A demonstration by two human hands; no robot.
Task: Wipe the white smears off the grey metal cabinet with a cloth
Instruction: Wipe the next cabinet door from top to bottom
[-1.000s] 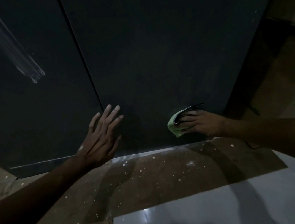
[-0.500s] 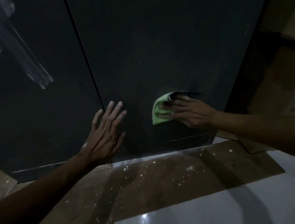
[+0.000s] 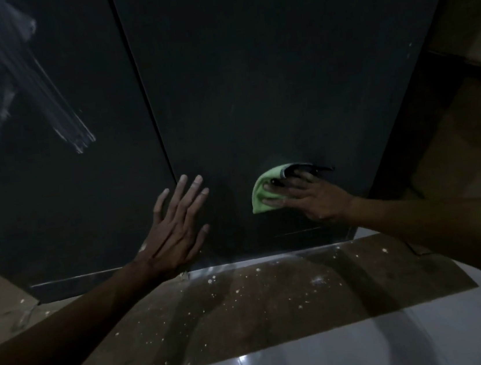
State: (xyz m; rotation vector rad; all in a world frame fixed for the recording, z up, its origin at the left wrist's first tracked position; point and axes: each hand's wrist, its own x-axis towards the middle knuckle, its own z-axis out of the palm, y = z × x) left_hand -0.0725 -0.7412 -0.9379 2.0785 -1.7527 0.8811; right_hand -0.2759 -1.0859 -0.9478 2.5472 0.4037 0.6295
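While flattened cardboard [image 3: 264,310] speckled with white lies nearest on the floor, the left hand [image 3: 175,229] rests flat with fingers spread low on the grey cabinet [image 3: 280,71]. Right hand [image 3: 311,198] presses a green cloth [image 3: 260,190] on the right door — white smears [image 3: 11,98] stay further up-left. No readable writing.

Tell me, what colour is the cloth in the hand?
Light green cloth, with a dark edge, seen in the head view.

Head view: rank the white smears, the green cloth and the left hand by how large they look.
1. White smears, covering the cabinet's upper left.
2. Left hand, spread flat; it is nearer the camera, so this rank is unsure.
3. Green cloth, partly hidden under the right hand.
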